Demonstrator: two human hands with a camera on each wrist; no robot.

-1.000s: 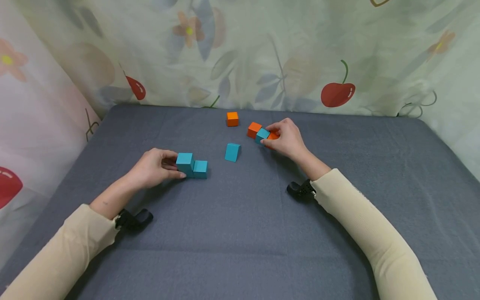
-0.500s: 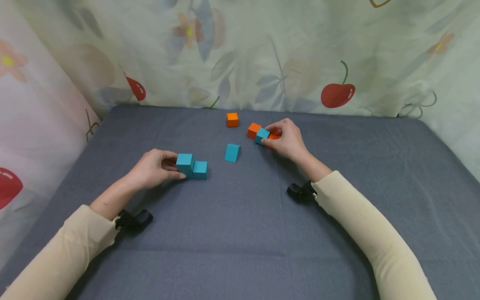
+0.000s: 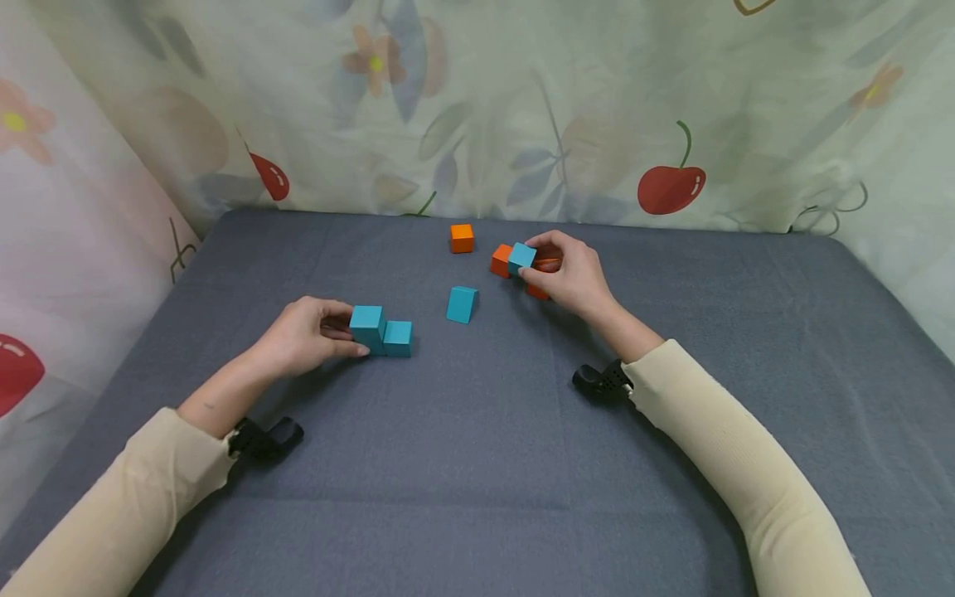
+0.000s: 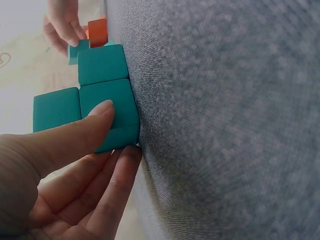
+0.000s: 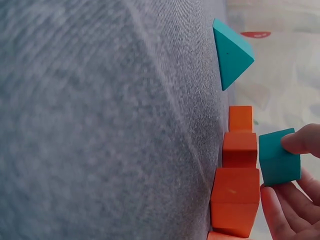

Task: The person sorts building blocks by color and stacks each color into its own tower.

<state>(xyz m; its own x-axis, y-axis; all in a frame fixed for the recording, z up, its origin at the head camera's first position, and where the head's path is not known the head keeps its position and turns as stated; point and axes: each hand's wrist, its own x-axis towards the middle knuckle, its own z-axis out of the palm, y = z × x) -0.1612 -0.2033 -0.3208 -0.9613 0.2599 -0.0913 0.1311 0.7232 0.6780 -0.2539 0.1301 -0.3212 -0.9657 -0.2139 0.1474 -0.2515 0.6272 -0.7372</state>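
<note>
My right hand (image 3: 570, 272) pinches a blue cube (image 5: 277, 162) between thumb and fingers. In the right wrist view the cube is raised above the row of orange blocks (image 5: 235, 192), with a narrow gap to them. My left hand (image 3: 304, 336) grips the lower block (image 4: 112, 117) of a small blue group, thumb on its side and fingertips at its end. One blue cube (image 3: 368, 317) sits on top of that block, and another blue cube (image 3: 398, 338) stands against its right side.
Between the hands a blue triangular prism (image 3: 462, 304) lies on the grey cloth (image 3: 477, 431). Farther back stands a single orange cube (image 3: 462, 239). A patterned curtain (image 3: 477, 108) hangs along the table's back edge, and another (image 3: 67, 207) at the left.
My right hand has lifted the blue cube slightly, showing more of the orange blocks beneath and beside it. The left hand and its blue blocks stay where they were.
</note>
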